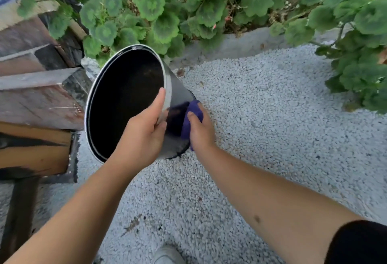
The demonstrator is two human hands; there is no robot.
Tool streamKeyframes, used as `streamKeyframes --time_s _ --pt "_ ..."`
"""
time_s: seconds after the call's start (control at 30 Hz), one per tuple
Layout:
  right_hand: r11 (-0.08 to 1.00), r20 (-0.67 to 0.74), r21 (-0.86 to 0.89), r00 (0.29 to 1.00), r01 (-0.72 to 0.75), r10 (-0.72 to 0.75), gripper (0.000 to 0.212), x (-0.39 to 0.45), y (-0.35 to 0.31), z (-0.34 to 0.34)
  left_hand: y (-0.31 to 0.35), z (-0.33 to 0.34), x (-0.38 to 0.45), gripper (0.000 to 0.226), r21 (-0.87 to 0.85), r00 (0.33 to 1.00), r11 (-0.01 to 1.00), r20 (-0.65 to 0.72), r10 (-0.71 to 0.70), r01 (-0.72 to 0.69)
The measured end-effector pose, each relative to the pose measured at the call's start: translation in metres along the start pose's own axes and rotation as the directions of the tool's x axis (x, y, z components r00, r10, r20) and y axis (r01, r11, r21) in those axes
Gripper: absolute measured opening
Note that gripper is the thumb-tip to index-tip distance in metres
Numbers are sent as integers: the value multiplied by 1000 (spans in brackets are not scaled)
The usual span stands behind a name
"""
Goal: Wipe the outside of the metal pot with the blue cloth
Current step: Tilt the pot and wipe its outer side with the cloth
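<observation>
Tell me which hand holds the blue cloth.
The right hand presses the blue cloth against the metal pot; the left hand only grips the rim.

Both bare forearms reach forward from the near edge and draw together toward the middle. The left hand point(144, 136) clamps the rim of the pot point(178, 92), thumb stretched up along the inside edge and fingers point(161, 126) curled against the outer wall. The right hand point(201, 131), just right of it, presses the blue cloth point(193, 112) to the pot's side, fingers bent over the cloth. A dark sleeve covers the right upper arm.
</observation>
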State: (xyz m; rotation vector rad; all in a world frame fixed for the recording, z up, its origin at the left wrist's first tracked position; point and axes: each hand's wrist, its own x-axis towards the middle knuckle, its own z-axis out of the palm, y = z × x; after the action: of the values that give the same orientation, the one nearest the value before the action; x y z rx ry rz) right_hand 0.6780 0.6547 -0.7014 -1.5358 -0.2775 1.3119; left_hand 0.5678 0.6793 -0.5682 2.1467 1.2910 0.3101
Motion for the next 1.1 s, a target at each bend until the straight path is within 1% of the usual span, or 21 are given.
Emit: streamKeyframes --time_s 0.1,0.17,0.2,0.23,0.27,0.3,0.33,0.37,0.47,0.53,0.6,0.7,0.8,0.83,0.9,0.93,1.0,1.1 --pt "996 -36 90 999 19 -16 60 -25 8 21 4 5 17 69 -14 988 995 -116 -101 100" --pt "993 -48 117 999 14 -8 61 -34 11 28 8 4 21 72 2 982 989 -127 -143 145" --pt "993 -48 117 999 12 -6 61 -33 10 28 10 2 21 74 31 986 990 -97 -136 139" --pt "993 -42 119 999 18 -13 59 -30 9 26 11 1 19 77 101 993 988 -47 -109 114" --pt "992 -29 122 999 35 -31 58 -26 8 24 12 -1 16 84 223 998 973 5 -58 56" --pt "991 -8 120 998 60 -60 58 -21 5 22 10 -2 13 89 351 998 936 59 14 -33" --pt "990 16 105 995 97 -99 61 -18 1 21 8 -2 9 93 433 992 894 105 76 -114" --pt "986 39 80 988 148 -151 63 -14 -6 19 7 -2 7 94 457 985 875 138 108 -160" --pt "934 115 41 927 354 -357 66 0 -28 23 9 -1 5 94 402 981 902 165 100 -160" --pt "904 160 13 891 428 -424 65 14 -37 25 10 -1 5 93 384 979 907 171 112 -171" --pt "914 173 -25 902 404 -394 62 30 -40 24 8 -1 7 89 366 975 910 177 135 -193" --pt "951 156 -143 955 274 -252 53 54 -31 20 4 -1 7 84 317 974 928 178 143 -194" --pt "941 146 -294 981 168 -130 37 72 -8 7 0 0 7 80 286 974 939 172 145 -191" --pt "939 151 -313 984 140 -96 39 73 0 2 -1 0 7 79 284 975 940 165 147 -189" --pt "941 137 -323 989 95 -53 53 70 13 -3 -1 0 7 77 265 976 946 157 148 -186" --pt "938 116 -335 992 86 -49 56 65 17 -3 -1 0 8 76 252 976 950 159 147 -184" --pt "943 78 -320 995 87 -66 58 49 24 1 1 -1 9 77 236 979 957 157 133 -168" --pt "977 27 -199 997 79 -75 57 16 35 5 4 1 8 80 277 987 952 131 95 -128"
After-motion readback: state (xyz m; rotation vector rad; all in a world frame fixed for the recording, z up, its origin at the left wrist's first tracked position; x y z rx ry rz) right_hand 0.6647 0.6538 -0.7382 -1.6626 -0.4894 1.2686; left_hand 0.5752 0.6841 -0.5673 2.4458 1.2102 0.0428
